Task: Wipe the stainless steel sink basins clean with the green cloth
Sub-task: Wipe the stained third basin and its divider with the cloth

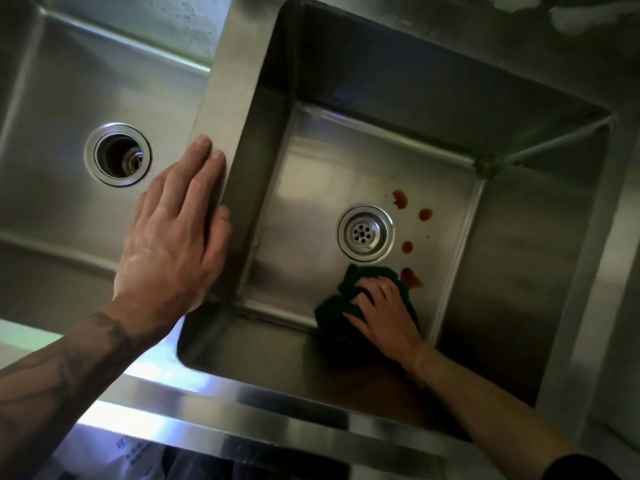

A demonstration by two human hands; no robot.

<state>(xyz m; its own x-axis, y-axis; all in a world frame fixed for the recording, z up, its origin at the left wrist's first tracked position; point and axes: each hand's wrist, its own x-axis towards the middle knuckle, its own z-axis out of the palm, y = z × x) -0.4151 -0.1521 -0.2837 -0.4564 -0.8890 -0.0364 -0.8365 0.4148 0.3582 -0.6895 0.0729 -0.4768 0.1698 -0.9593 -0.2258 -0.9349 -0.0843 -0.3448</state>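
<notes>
- Steel right basin (pixel 519 271) barely begun, I judge: four reddish stains (pixel 407 247) sit beside the drain (pixel 366 233).
- Cloth (pixel 334 311) lies on its floor beside the lowest stain, pressed under the right hand's (pixel 384 313) spread fingers.
- Left hand (pixel 173 244) rests flat on the divider (pixel 235 98), holding nothing.
- Left basin (pixel 52 133) looks unmarked (wiped or not, unclear).
- No writing legible.

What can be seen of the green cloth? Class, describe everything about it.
The green cloth is dark green, soft-looking and crumpled. It lies on the floor of the right basin, close to its front wall, on the near side of the drain. The right hand presses down on it, covering its right part. A reddish-brown stain sits at its upper right edge.
</notes>
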